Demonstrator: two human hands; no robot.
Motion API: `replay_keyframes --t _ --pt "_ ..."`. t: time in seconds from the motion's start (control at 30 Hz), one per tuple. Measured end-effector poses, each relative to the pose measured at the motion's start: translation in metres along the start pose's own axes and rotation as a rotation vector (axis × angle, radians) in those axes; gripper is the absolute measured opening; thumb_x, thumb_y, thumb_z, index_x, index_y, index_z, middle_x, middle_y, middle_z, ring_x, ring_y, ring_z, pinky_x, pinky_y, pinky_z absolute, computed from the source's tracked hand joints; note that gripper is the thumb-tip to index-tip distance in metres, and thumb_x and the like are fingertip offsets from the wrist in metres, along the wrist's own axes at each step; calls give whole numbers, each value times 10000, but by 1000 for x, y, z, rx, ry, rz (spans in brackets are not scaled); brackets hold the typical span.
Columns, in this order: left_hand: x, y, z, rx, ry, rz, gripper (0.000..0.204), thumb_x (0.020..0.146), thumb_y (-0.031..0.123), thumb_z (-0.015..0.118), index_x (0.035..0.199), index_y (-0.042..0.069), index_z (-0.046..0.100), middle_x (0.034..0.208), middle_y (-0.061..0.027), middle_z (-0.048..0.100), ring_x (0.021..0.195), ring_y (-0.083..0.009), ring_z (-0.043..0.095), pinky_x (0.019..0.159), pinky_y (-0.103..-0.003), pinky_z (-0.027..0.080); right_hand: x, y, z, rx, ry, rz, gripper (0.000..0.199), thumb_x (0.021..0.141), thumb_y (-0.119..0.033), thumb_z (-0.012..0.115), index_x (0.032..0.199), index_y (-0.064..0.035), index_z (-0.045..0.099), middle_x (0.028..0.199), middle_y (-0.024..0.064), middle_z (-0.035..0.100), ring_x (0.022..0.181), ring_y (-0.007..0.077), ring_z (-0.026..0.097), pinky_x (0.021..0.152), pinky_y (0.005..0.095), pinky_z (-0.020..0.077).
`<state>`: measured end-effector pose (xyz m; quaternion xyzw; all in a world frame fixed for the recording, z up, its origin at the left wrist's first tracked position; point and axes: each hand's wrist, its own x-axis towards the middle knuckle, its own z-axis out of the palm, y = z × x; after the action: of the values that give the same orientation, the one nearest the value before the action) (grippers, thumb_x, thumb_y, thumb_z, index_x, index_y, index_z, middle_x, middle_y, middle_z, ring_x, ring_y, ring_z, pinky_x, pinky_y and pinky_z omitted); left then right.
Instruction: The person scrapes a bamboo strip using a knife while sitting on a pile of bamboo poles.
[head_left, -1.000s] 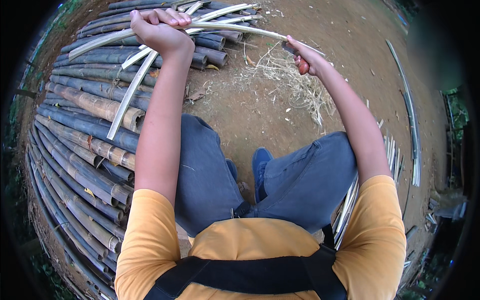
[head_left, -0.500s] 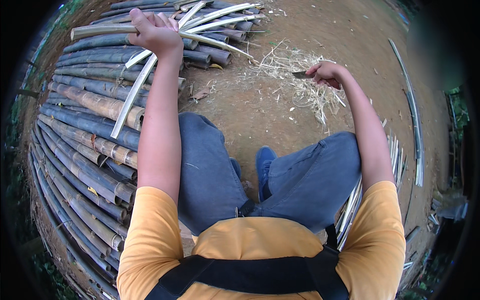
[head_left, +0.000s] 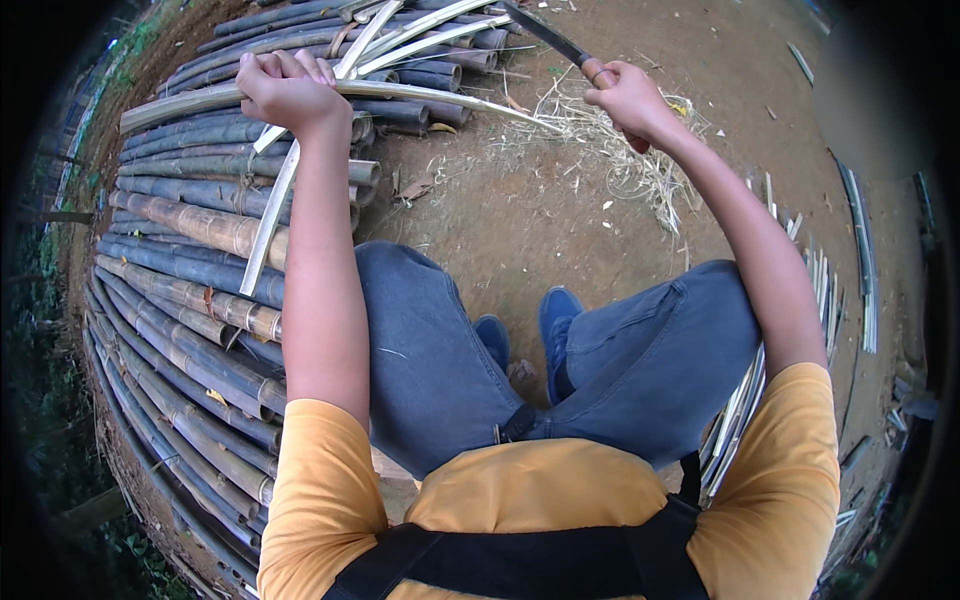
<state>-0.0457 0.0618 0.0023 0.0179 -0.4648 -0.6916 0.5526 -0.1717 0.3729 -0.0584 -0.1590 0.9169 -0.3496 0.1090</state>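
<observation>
My left hand point(head_left: 288, 92) is closed around a pale split bamboo strip point(head_left: 440, 98) that runs left to right above the bamboo poles. My right hand point(head_left: 625, 98) grips the handle of a dark-bladed knife point(head_left: 545, 37), raised so the blade points up and to the left, above the strip's thin right end. The blade is apart from the strip. Several more split strips point(head_left: 400, 35) fan out beyond my left hand, and one long strip point(head_left: 268, 215) slants down under my left forearm.
A stack of round bamboo poles point(head_left: 180, 290) fills the left side. Dry shavings point(head_left: 620, 165) litter the dirt ground ahead. Thin strips point(head_left: 745, 410) lie by my right thigh and more slats point(head_left: 860, 260) further right. My knees and blue shoes point(head_left: 545, 330) are below.
My right hand has risen from the shavings and lifted the knife up toward the strip's end. My left hand has shifted slightly, still holding the strip.
</observation>
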Motion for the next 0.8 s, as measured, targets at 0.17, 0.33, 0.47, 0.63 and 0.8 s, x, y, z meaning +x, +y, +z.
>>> replay_keyframes --t 0.17,0.33,0.47,0.63,0.8 --pt "3 2 -6 50 -32 -20 359 954 323 334 652 161 228 500 -4 233 388 -143 207 358 -303 218 -43 -51 46 -63 -153 -165 215 863 -177 626 952 17 641 701 141 660 616 246 677 638 412 561" --pt "-3 -1 -4 26 39 -82 372 958 343 351 656 163 229 495 3 224 386 -138 192 358 -290 199 -47 -6 103 -65 -160 -255 223 864 -118 583 1001 58 597 766 234 674 745 381 707 689 461 552" --pt "10 -1 -23 42 105 -103 351 956 351 338 672 176 231 502 30 226 405 -124 194 368 -282 180 -52 -30 110 43 -190 -208 206 844 -93 601 997 41 573 767 238 659 742 387 696 673 468 528" --pt "9 2 -9 66 183 -117 345 959 363 326 684 182 222 512 34 215 422 -121 172 385 -281 145 -62 -20 103 35 -177 -338 255 841 -55 590 1079 28 550 795 251 669 792 387 712 708 477 548" --pt "8 -5 -14 49 222 -146 349 944 372 357 683 180 228 523 30 206 423 -130 170 381 -281 152 -50 -14 110 20 -248 -209 241 879 -67 559 1090 47 543 852 258 688 807 394 722 738 500 573"
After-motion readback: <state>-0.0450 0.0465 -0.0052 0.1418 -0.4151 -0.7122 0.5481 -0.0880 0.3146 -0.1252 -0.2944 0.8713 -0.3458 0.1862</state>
